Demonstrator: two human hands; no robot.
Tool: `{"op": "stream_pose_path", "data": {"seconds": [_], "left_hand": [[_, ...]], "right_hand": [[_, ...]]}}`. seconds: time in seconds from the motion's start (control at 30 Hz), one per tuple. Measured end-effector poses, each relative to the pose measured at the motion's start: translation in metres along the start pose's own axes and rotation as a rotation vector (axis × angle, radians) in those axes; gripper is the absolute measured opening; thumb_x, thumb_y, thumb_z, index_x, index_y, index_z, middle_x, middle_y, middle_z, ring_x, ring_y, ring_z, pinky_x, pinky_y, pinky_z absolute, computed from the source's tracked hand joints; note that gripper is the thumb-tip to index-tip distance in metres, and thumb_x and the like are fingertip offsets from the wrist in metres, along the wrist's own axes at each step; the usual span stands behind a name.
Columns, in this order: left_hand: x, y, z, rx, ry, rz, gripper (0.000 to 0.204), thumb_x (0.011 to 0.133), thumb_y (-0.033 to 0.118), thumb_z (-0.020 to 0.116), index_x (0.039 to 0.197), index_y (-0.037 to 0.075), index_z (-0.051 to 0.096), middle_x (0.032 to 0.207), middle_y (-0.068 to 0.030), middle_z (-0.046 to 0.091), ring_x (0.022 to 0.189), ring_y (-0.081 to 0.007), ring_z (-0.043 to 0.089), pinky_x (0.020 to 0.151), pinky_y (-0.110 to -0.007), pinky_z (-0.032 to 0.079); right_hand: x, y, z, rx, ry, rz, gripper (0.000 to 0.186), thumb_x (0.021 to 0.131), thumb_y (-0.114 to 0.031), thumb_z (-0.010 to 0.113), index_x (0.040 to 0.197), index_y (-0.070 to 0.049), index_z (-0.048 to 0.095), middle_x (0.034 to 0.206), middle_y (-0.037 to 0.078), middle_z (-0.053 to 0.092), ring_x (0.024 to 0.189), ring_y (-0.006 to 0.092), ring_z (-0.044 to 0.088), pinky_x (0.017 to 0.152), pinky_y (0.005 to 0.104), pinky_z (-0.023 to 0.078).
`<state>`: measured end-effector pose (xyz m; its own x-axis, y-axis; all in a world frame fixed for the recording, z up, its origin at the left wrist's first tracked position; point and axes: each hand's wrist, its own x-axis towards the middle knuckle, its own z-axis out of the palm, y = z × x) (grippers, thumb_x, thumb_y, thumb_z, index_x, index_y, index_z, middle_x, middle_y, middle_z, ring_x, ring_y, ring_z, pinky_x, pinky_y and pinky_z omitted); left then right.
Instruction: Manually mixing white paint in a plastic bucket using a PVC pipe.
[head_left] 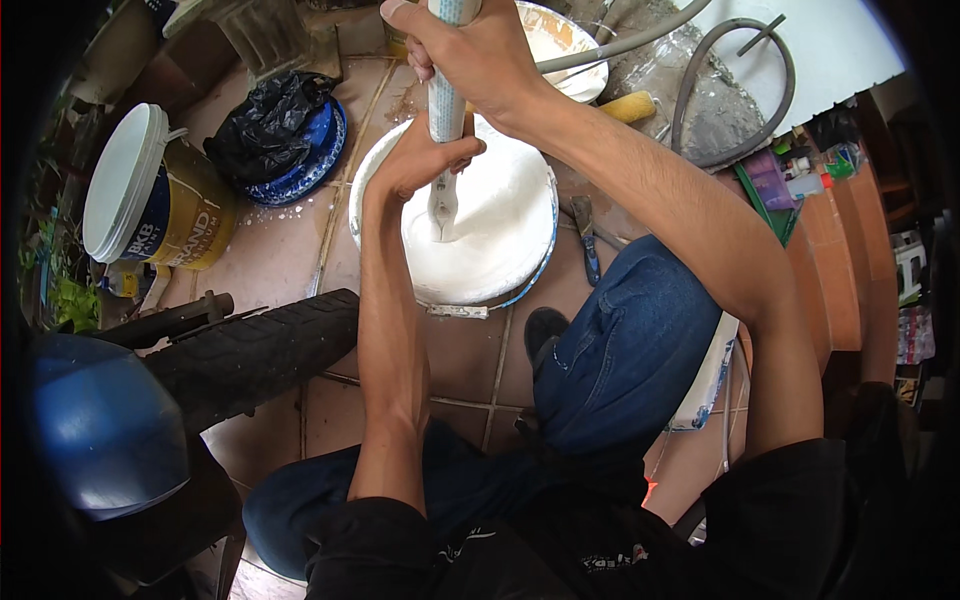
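Note:
A long whitish tube with pale blue print (446, 112) stands nearly upright over a round bucket (551, 240). Its lower end is coated white and dips into thick white paint (500, 225). My left hand (418, 158) wraps round the tube just above the paint, over the bucket's left side. Higher up, my right hand (490, 62) grips the same tube near the top edge of the view, with its thumb along the side. Whether the tube's tip reaches the bottom is hidden by the paint.
At left stand a yellow and white paint bucket (190, 205) and a blue lid (325, 160) under a black plastic bag (265, 125). A tyre (255, 345) juts in below. A scraper (586, 240), yellow roller (630, 107) and grey hose (790, 85) lie right.

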<state>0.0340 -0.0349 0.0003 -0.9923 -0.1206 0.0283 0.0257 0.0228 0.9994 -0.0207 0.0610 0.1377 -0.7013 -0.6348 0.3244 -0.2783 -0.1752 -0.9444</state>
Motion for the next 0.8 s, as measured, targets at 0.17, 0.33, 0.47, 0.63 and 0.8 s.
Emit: {"op": "stream_pose_path", "data": {"seconds": [0.17, 0.33, 0.47, 0.63, 0.8], "left_hand": [[0.021, -0.002, 0.002, 0.172, 0.177, 0.100, 0.020, 0.082, 0.015, 0.075, 0.080, 0.000, 0.063, 0.068, -0.0061, 0.062, 0.062, -0.0157, 0.058, 0.061, -0.034, 0.047], [0.036, 0.009, 0.042, 0.370, 0.553, 0.264, 0.028, 0.086, 0.019, 0.075, 0.099, -0.005, 0.071, 0.094, -0.0254, 0.075, 0.089, -0.0423, 0.073, 0.081, -0.049, 0.054], [0.051, -0.005, 0.046, 0.302, 0.519, 0.361, 0.032, 0.085, 0.021, 0.076, 0.103, -0.005, 0.071, 0.096, -0.0224, 0.076, 0.089, -0.0389, 0.074, 0.080, -0.048, 0.055], [0.042, 0.006, 0.052, 0.042, 0.142, 0.126, 0.035, 0.083, 0.021, 0.077, 0.107, -0.003, 0.068, 0.090, -0.0103, 0.073, 0.078, -0.0216, 0.069, 0.070, -0.038, 0.055], [0.009, 0.014, 0.012, 0.199, -0.142, -0.011, 0.019, 0.080, 0.015, 0.075, 0.082, 0.002, 0.061, 0.073, -0.0059, 0.066, 0.067, -0.0148, 0.061, 0.063, -0.032, 0.050]], "right_hand": [[0.007, 0.013, -0.013, -0.038, 0.086, -0.136, 0.038, 0.097, -0.027, 0.071, 0.071, 0.000, 0.065, 0.059, 0.005, 0.062, 0.051, 0.0135, 0.060, 0.048, 0.0321, 0.046], [0.011, 0.025, -0.031, -0.250, 0.170, -0.313, 0.037, 0.090, -0.027, 0.070, 0.066, 0.001, 0.062, 0.057, 0.009, 0.062, 0.053, 0.0183, 0.063, 0.054, 0.0361, 0.049], [0.013, 0.020, -0.026, -0.342, 0.201, -0.294, 0.034, 0.090, -0.023, 0.068, 0.069, 0.002, 0.062, 0.058, 0.011, 0.062, 0.055, 0.0199, 0.062, 0.059, 0.0384, 0.050], [0.010, 0.013, -0.032, -0.384, 0.141, -0.204, 0.032, 0.090, -0.022, 0.069, 0.071, 0.003, 0.062, 0.061, 0.010, 0.063, 0.056, 0.0178, 0.061, 0.057, 0.0375, 0.048], [0.003, 0.011, -0.018, -0.155, -0.020, -0.040, 0.032, 0.090, -0.021, 0.069, 0.070, 0.001, 0.059, 0.060, 0.005, 0.057, 0.057, 0.0143, 0.058, 0.053, 0.0348, 0.046]]}}
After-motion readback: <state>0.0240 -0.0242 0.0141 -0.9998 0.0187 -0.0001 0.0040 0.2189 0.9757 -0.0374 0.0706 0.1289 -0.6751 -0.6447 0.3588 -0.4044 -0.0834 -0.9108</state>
